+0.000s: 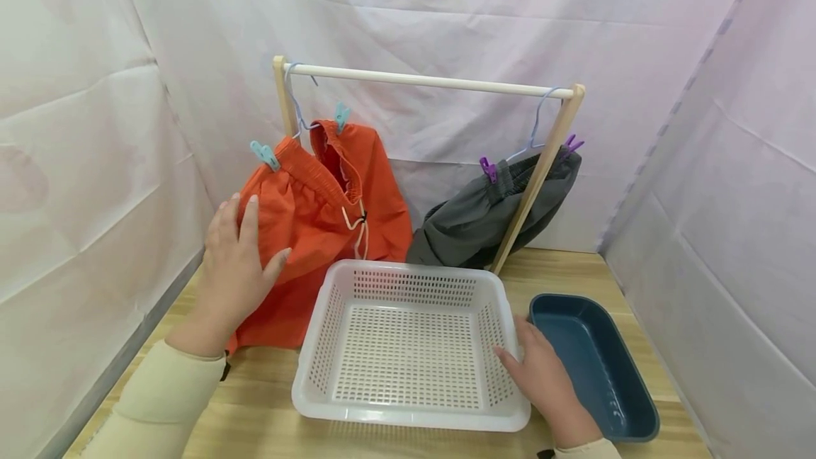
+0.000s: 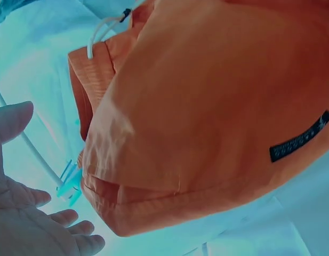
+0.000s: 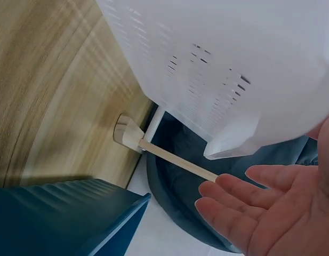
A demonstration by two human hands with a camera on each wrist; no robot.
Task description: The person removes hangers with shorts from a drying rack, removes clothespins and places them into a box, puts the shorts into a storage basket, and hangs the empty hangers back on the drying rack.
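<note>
In the head view, orange drawstring shorts (image 1: pixel 280 232) hang from a blue hanger (image 1: pixel 295 101), held by light-blue clips (image 1: pixel 264 155). My left hand (image 1: pixel 232 261) is beside their left side, fingers spread. The left wrist view shows the left hand (image 2: pixel 41 202) apart from the orange cloth (image 2: pixel 207 106), with nothing in its grasp. A white perforated basket (image 1: pixel 408 416) stands in front of the shorts. My right hand (image 1: pixel 542 374) is at its right rim, thumb over the inner side. Straight fingers of the right hand (image 3: pixel 271 208) show outside the basket wall (image 3: pixel 207 69); the thumb is mostly hidden there.
A wooden rack with a white rail (image 1: pixel 421 79) stands behind the basket. Dark grey shorts (image 1: pixel 472 211) hang at its right from purple clips (image 1: pixel 488 169). A dark blue tub (image 1: pixel 649 409) sits right of the basket on the wooden table (image 1: pixel 255 409). White cloth walls surround the table.
</note>
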